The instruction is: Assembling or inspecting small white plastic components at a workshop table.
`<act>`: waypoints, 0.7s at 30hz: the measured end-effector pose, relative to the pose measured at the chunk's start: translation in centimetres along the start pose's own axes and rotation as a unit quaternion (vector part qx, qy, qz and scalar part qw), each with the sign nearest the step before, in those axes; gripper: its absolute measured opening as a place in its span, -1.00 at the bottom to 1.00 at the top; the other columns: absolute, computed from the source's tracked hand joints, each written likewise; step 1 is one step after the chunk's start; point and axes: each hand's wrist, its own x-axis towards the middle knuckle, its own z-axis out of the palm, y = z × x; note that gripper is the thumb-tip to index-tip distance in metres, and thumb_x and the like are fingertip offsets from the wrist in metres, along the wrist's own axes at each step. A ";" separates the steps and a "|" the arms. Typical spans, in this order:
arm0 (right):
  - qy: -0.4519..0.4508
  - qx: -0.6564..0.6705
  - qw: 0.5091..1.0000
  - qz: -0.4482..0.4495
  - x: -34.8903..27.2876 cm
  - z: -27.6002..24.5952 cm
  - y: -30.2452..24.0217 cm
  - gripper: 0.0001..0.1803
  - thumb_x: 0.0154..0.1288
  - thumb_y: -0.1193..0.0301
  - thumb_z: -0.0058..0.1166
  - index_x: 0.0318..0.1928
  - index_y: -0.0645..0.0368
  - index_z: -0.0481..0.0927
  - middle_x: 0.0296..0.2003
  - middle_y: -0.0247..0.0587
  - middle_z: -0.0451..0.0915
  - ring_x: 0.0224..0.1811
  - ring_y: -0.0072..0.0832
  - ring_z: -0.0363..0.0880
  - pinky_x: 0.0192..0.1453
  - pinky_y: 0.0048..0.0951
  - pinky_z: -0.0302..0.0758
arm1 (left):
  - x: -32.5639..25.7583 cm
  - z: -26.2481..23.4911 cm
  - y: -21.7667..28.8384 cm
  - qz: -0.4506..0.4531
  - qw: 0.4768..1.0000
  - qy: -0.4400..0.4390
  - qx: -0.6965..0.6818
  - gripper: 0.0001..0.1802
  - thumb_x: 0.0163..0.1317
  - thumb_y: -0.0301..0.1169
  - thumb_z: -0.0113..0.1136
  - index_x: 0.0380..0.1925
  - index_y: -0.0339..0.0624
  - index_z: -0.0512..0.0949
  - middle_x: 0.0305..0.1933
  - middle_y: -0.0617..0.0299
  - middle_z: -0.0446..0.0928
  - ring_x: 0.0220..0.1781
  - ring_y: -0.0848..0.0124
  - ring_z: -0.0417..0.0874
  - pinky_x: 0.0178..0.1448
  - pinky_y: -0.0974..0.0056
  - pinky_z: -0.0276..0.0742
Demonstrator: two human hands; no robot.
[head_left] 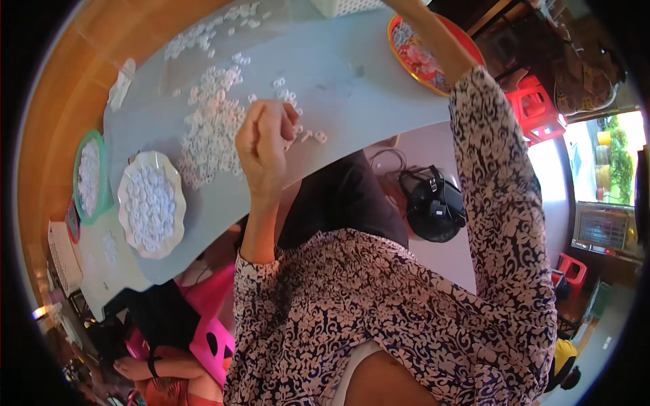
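We see left hand (265, 139) fisted above white rings (213, 125), white dish (152, 203) nearby; right hand's fingers off-frame, can't tell.

You have three dishes on the table: one white scalloped plate (177, 203) heaped with small white rings, one green-rimmed plate (76, 177) also holding rings, and one orange-rimmed tray (433, 80) at the far edge. The loose white rings (211, 132) scattered across the grey tabletop are far too many to count. Beyond the table you can see two red plastic stools (538, 111) and one black fan (435, 206) on the floor
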 end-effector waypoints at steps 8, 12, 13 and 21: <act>-0.243 0.067 0.968 -0.002 -10.3 -0.7 -7.5 -0.85 0.19 0.39 0.09 -0.36 0.22 0.62 -0.53 -0.14 0.60 -0.55 -0.40 0.56 -0.40 -0.43 0.48 | -1.3 -2.4 -0.1 -0.034 0.998 0.057 0.009 -0.73 0.37 -0.37 -0.12 -0.49 -0.26 0.40 -0.60 0.30 0.33 -0.36 0.42 0.45 -0.20 0.36 0.34; -0.386 0.137 0.912 0.006 -16.0 -3.6 -10.3 -0.90 0.16 0.50 0.12 -0.34 0.28 0.60 -0.49 -0.17 0.59 -0.50 -0.44 0.55 -0.39 -0.42 0.47 | -2.2 -2.2 -0.2 -0.036 0.998 0.043 0.025 -0.73 0.37 -0.36 -0.12 -0.48 -0.27 0.42 -0.60 0.30 0.35 -0.37 0.43 0.46 -0.18 0.35 0.35; -0.391 0.146 0.908 0.015 -17.0 -3.9 -10.9 -0.90 0.15 0.51 0.11 -0.32 0.28 0.60 -0.47 -0.15 0.58 -0.47 -0.37 0.55 -0.38 -0.39 0.47 | -2.2 -2.2 -0.2 -0.037 0.999 0.036 0.019 -0.73 0.37 -0.36 -0.11 -0.47 -0.27 0.42 -0.60 0.30 0.35 -0.36 0.43 0.46 -0.17 0.34 0.36; -0.340 0.074 0.938 -0.008 -18.1 -3.1 -11.2 -0.89 0.09 0.52 0.11 -0.34 0.26 0.55 -0.44 -0.12 0.54 -0.42 -0.21 0.54 -0.33 -0.33 0.48 | -1.3 -0.3 -0.9 -0.055 0.997 0.013 0.052 -0.72 0.36 -0.34 -0.09 -0.47 -0.29 0.44 -0.58 0.28 0.39 -0.36 0.48 0.44 -0.12 0.35 0.39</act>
